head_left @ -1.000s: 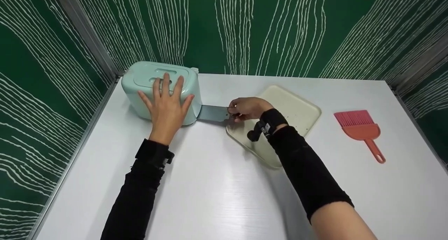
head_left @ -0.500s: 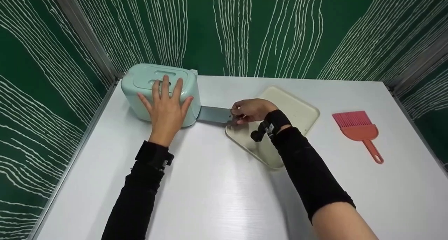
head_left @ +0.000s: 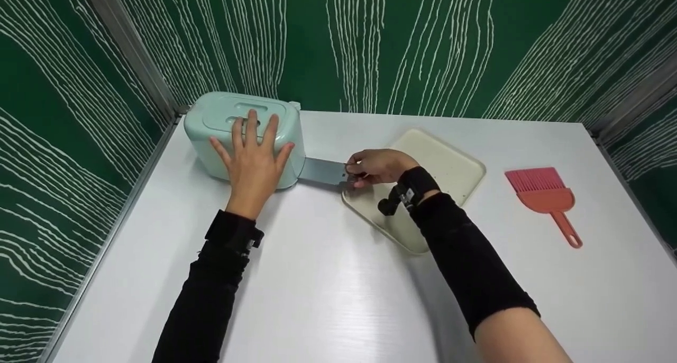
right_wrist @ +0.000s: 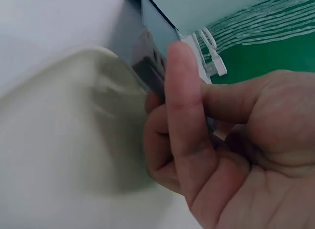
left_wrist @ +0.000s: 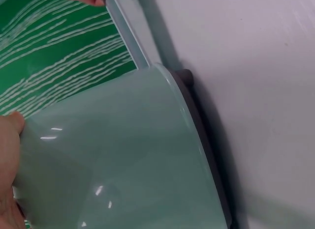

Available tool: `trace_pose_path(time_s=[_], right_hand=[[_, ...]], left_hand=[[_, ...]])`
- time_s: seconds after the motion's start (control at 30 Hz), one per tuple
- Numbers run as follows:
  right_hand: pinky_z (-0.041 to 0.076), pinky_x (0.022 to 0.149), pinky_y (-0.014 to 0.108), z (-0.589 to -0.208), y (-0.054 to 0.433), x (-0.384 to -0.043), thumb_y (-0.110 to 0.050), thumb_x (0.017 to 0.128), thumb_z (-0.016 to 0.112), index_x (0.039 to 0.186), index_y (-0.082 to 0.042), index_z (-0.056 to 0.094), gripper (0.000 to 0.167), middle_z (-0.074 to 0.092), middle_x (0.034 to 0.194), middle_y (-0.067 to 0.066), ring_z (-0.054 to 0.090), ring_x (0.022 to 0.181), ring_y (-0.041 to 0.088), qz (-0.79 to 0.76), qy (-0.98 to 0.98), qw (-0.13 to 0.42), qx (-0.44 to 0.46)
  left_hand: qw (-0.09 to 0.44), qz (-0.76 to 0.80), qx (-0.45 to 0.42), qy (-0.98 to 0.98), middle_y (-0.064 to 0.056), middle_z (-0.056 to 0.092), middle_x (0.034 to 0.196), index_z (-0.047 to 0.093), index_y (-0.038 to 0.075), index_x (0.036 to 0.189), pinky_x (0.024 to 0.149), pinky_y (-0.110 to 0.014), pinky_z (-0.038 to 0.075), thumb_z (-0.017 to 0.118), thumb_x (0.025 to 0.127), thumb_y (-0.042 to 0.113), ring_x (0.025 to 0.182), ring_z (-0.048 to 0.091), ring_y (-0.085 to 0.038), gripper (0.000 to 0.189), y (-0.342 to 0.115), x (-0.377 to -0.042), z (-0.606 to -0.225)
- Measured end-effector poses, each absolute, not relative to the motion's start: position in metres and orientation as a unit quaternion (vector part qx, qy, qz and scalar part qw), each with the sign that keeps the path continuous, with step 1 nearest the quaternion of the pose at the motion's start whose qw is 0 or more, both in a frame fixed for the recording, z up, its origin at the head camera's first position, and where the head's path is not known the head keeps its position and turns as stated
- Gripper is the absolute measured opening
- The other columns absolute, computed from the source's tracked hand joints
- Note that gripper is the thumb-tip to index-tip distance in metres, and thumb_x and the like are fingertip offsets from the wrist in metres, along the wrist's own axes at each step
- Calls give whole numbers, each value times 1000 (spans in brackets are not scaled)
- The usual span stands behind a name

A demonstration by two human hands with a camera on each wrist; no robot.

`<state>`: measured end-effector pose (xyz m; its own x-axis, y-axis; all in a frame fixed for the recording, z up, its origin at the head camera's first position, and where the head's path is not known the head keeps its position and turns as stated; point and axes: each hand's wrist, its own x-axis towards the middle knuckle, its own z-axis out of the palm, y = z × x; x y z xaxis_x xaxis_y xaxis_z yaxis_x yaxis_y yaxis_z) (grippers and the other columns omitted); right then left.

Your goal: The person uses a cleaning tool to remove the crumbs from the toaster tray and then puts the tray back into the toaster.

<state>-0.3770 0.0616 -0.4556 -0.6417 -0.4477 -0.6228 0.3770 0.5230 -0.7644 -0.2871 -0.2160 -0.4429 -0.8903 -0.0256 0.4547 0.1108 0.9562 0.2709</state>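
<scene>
A mint-green toaster (head_left: 207, 159) stands at the back left of the white table. My left hand (head_left: 254, 167) rests on its near upper side, fingers straight and spread toward the top slots. From the toaster's right end sticks a flat grey crumb tray (head_left: 322, 171). Its outer end is pinched by my right hand (head_left: 382, 164). The right wrist view shows curled fingers at the crumb tray's dark end piece (right_wrist: 147, 64), partly hidden behind them. Below the right hand lies a cream tray (head_left: 449, 172) with a few dark specks. The toaster's side (left_wrist: 123, 145) fills much of the left wrist view.
A pink-bristled brush (head_left: 537, 179), nested with an orange-red dustpan (head_left: 547, 199), lies at the right of the table (head_left: 328, 278). Green walls with white lines stand behind and at both sides. A white plug (right_wrist: 216, 64) shows behind the toaster in the right wrist view.
My right hand has shifted very slightly to the right, still pinching the crumb tray's end. The left hand and the toaster have stayed in place.
</scene>
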Motion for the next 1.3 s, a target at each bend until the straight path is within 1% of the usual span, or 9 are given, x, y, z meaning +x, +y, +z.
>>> trace_pose_path(time_s=[0.23, 0.4, 0.5, 0.6, 0.73, 0.8, 0.9, 1.07, 1.3], right_hand=[[56, 70, 17, -450, 49, -370, -15, 111, 59, 126, 1, 62, 22, 65, 98, 5, 67, 71, 4, -485, 799, 355, -6], [56, 68, 16, -446, 45, -369, -14, 108, 65, 123, 5, 64, 23, 68, 86, 2, 68, 66, 3, -471, 817, 332, -2], [56, 67, 15, -445, 44, -370, -13, 107, 67, 125, 7, 66, 27, 70, 80, 0, 67, 63, 2, -465, 825, 322, -4], [55, 67, 16, -446, 42, -372, -11, 106, 67, 129, 8, 67, 30, 71, 79, -1, 67, 63, 2, -458, 832, 312, -3], [57, 71, 17, -448, 36, -375, -8, 106, 65, 134, 8, 66, 33, 69, 87, 2, 67, 65, 2, -436, 847, 303, -2], [58, 71, 17, -449, 33, -375, -8, 106, 65, 134, 8, 67, 32, 68, 90, 3, 66, 67, 3, -427, 853, 300, -2], [57, 68, 17, -453, 28, -376, -8, 105, 66, 130, 7, 68, 29, 67, 87, 2, 65, 66, 3, -422, 858, 293, -1], [54, 61, 15, -458, 19, -375, -11, 103, 72, 125, 7, 72, 28, 68, 73, -2, 64, 60, 2, -421, 866, 268, -2], [51, 60, 17, -461, 2, -371, -20, 102, 76, 122, 3, 74, 31, 67, 75, -2, 61, 60, 3, -408, 878, 249, 3]], left_hand=[[241, -144, -22, -960, -20, 30, 175, 43, 24, 165, 119, -88, -1, 51, 110, 57, 163, 23, -45, 65, -215, -287, -444], [241, -147, -24, -959, -21, 31, 174, 44, 24, 165, 119, -89, -1, 51, 110, 57, 163, 23, -45, 65, -215, -287, -443], [239, -147, -20, -960, -20, 30, 175, 43, 25, 165, 119, -88, -2, 52, 110, 58, 163, 23, -44, 65, -216, -287, -443], [234, -146, -16, -961, -19, 29, 176, 42, 25, 166, 120, -88, -2, 52, 109, 58, 164, 22, -44, 66, -217, -287, -443], [229, -146, -17, -962, -20, 28, 176, 42, 25, 166, 120, -88, -2, 52, 109, 59, 164, 21, -44, 67, -215, -287, -442], [228, -146, -17, -963, -20, 28, 176, 42, 24, 166, 120, -88, -2, 52, 109, 59, 164, 21, -44, 67, -214, -287, -442], [228, -146, -16, -963, -20, 28, 176, 42, 25, 166, 120, -87, -1, 53, 109, 58, 164, 21, -44, 67, -214, -287, -443], [233, -143, -15, -962, -19, 29, 176, 42, 25, 166, 121, -87, -1, 52, 109, 59, 163, 22, -44, 66, -214, -288, -443], [261, -139, -29, -955, -22, 33, 173, 46, 21, 164, 119, -89, 1, 55, 109, 55, 161, 27, -46, 65, -214, -287, -446]])
